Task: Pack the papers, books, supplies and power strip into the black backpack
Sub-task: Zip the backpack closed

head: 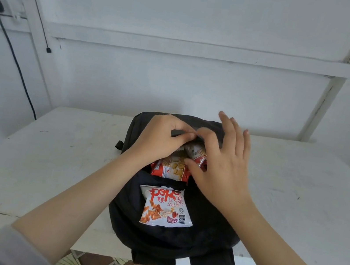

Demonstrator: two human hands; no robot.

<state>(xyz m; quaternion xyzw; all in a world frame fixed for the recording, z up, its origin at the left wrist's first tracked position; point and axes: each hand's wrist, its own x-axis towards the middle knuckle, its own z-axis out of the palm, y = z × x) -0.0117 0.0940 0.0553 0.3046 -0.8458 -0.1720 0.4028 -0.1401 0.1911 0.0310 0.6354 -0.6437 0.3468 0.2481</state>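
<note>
Open black fabric backpack (pixel 166 235) on white desk (pixel 60 159) shows red-white snack packets (pixel 170 168); papers, books etc. not seen, so prob. much is left. The left hand (pixel 159 136) pinches its rim; the right hand (pixel 222 163), fingers spread, touches packets.

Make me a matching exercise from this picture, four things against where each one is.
1 Poke packet
2 left hand
3 backpack
4 black cable

A on the white table
B against the wall
C lying on the backpack's front
D pinching the backpack's opening edge

Pairs: 1-C, 2-D, 3-A, 4-B
</note>
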